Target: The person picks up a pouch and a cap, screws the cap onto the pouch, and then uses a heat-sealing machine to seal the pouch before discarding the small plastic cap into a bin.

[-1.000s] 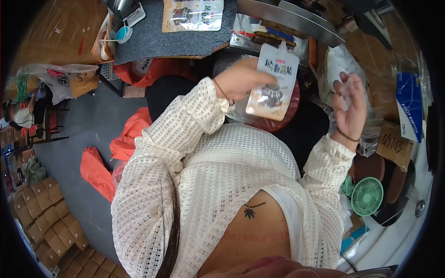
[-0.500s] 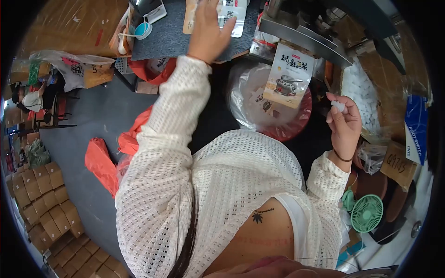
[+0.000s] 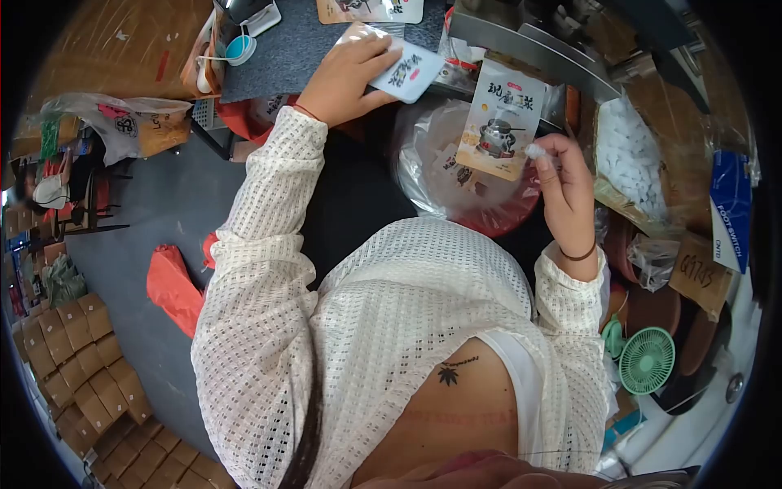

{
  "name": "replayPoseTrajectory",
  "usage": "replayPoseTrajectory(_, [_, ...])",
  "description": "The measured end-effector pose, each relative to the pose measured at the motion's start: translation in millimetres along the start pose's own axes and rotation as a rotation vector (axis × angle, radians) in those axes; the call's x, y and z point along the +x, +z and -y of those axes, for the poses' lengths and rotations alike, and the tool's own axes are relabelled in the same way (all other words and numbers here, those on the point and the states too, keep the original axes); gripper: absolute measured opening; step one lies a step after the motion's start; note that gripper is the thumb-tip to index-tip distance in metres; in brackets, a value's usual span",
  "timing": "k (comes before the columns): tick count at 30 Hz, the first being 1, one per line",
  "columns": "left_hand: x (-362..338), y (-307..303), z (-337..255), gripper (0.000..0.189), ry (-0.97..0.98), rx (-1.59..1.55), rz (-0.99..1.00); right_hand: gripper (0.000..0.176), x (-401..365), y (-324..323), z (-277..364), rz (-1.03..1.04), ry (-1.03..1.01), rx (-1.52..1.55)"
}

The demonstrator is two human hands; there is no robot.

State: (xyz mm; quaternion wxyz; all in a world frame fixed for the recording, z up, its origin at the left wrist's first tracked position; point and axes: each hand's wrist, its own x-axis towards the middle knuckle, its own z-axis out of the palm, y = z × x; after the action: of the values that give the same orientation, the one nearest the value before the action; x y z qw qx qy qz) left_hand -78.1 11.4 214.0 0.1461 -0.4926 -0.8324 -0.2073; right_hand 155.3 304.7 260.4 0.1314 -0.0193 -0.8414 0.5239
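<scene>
My left hand (image 3: pixel 350 77) grips a printed pouch (image 3: pixel 410 75), whitish with dark lettering, over the front edge of the grey mat. Pinched between the thumb and fingers of my right hand (image 3: pixel 568 191) is a small white piece (image 3: pixel 535 151), too small to name. That hand is beside the lower right edge of another printed pouch (image 3: pixel 499 143), which hangs at the metal machine (image 3: pixel 529 50) and shows a pot picture. Below it stands a red tub (image 3: pixel 498 218) with a clear plastic bag (image 3: pixel 419 183) and printed pouches inside.
Another pouch (image 3: pixel 371 10) lies on the grey mat (image 3: pixel 281 69). An open bag of small white pieces (image 3: pixel 631 155) is at the right, near a blue box (image 3: pixel 731 212) and a green fan (image 3: pixel 648 361). Cartons (image 3: pixel 77 359) are stacked at lower left.
My left hand has come back from the mat toward me with a pouch in it. My right hand has moved left and up, bringing the white piece to the hanging pouch's edge.
</scene>
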Motion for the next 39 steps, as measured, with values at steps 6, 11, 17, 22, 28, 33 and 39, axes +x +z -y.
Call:
replayPoseTrajectory(6, [14,3,7,0.023,0.107,-0.010,-0.084,0.013,-4,-14,-5,-0.015,0.110,-0.013])
replayPoseTrajectory(11, [17,-3,-54,0.020,-0.375,-0.878,-0.029,0.011,-1,-4,3,0.109,-0.154,-0.137])
replayPoseTrajectory(17, [15,18,-130,0.018,-0.452,-1.002,0.128,0.010,9,-18,36,-0.217,-0.101,0.142])
replayPoseTrajectory(22, [17,20,-164,0.027,-0.617,-1.361,0.339,0.010,24,-18,49,-0.107,-0.258,-0.248])
replayPoseTrajectory(28, [12,27,-190,0.035,-0.719,-1.764,0.546,0.016,20,-44,36,0.128,-0.231,-0.348])
replayPoseTrajectory(33, [14,41,-182,0.036,-0.732,-1.893,0.577,0.025,17,-77,-11,-0.351,-0.043,-0.067])
replayPoseTrajectory(39, [51,44,-134,0.040,-0.739,-1.880,0.419,0.019,27,-111,-49,-0.349,-0.264,-0.863])
